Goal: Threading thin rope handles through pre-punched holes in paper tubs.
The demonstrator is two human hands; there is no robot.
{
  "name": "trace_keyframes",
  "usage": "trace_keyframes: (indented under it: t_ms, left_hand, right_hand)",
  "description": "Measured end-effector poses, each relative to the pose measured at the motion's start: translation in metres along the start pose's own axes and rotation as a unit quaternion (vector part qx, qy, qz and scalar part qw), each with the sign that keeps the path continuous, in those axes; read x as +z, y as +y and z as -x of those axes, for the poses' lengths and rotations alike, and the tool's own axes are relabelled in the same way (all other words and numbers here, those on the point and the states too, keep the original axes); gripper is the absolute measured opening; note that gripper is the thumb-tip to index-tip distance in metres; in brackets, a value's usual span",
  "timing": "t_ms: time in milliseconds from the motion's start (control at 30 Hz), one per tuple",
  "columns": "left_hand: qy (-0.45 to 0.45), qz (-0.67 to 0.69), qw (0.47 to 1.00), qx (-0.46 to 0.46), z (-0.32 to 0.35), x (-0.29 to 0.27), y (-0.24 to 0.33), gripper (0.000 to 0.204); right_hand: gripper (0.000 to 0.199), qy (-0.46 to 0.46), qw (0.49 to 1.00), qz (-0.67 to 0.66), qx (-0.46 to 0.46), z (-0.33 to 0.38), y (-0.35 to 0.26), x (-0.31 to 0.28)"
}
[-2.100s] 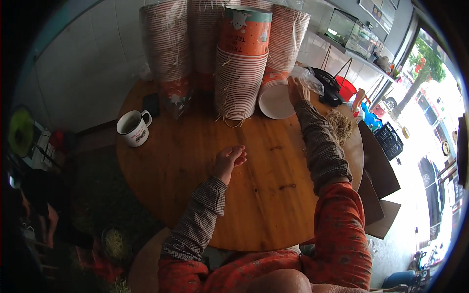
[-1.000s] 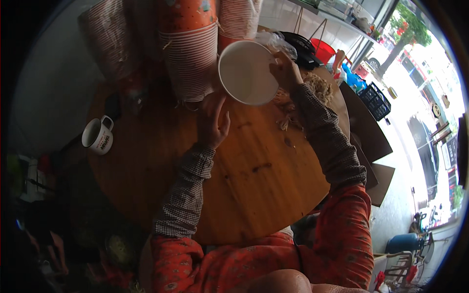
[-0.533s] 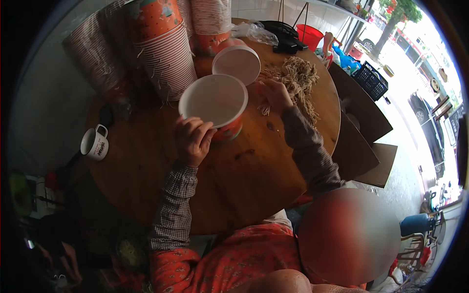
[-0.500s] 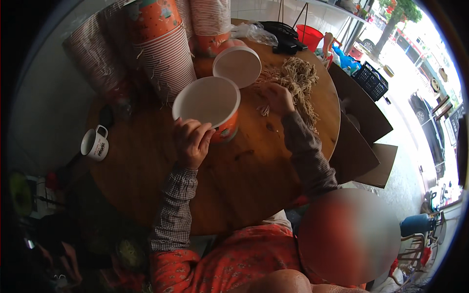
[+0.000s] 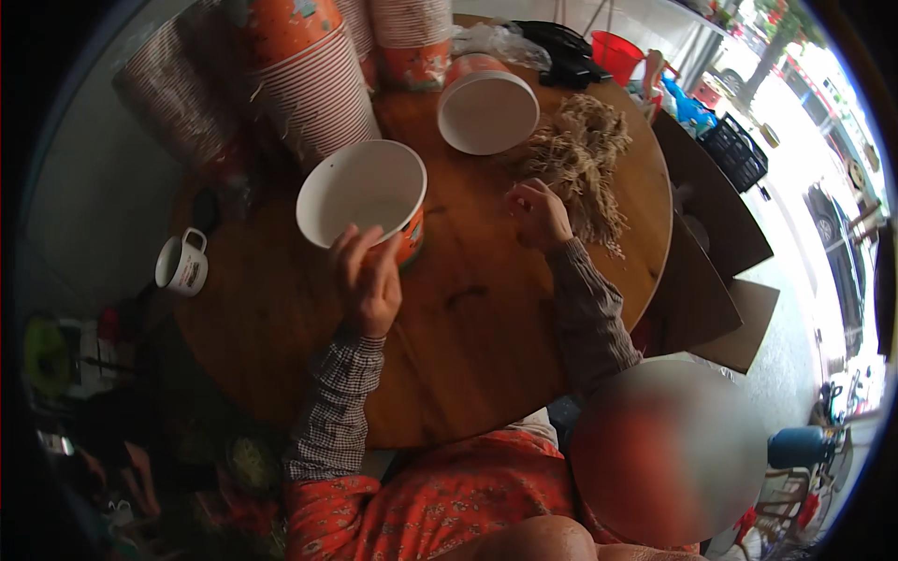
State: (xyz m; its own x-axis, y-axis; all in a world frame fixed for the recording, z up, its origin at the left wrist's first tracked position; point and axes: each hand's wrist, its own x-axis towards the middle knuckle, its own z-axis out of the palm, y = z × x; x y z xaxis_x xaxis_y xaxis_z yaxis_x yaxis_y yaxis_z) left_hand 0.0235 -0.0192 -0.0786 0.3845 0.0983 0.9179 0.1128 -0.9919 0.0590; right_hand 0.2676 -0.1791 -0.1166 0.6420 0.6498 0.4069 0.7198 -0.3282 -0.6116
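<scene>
A large white-lined paper bucket (image 5: 360, 198) with an orange outside stands on the round wooden table (image 5: 458, 365). My left hand (image 5: 371, 288) is at its near rim, fingers stretched out and apart; I cannot tell whether the fingertips touch it. My right hand (image 5: 543, 213) is over the table with its fingers curled together beside a heap of tan, stringy strands (image 5: 589, 154). What those fingers hold, if anything, is too small to make out. Beyond, a second white-lined bucket (image 5: 488, 114) lies tipped, its mouth facing me.
Tall stacks of nested orange buckets (image 5: 318, 93) stand at the far left. A white mug (image 5: 182, 264) is at the left edge. Clear plastic wrap (image 5: 500, 42), a black bag (image 5: 561, 56) and a red bucket (image 5: 615, 58) are at the back. An open cardboard box (image 5: 697, 280) adjoins the right edge.
My left fingers have loosened from the bucket's rim and spread. That bucket now sits farther left, apart from the second one. My right hand has drawn back nearer from the strands.
</scene>
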Motion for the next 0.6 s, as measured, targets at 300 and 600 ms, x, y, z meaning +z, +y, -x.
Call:
trace_keyframes:
  t_ms: [300,600]
  left_hand:
    - [-0.120,0.549,0.678,-0.474,0.009,-0.010,0.026,0.031]
    - [-0.179,0.581,0.616,-0.500,0.011,-0.014,0.022,0.031]
  right_hand:
    - [0.008,-0.275,0.815,-0.509,0.032,0.046,-0.120,-0.012]
    - [0.009,-0.302,0.839,-0.449,0.053,0.043,-0.106,0.003]
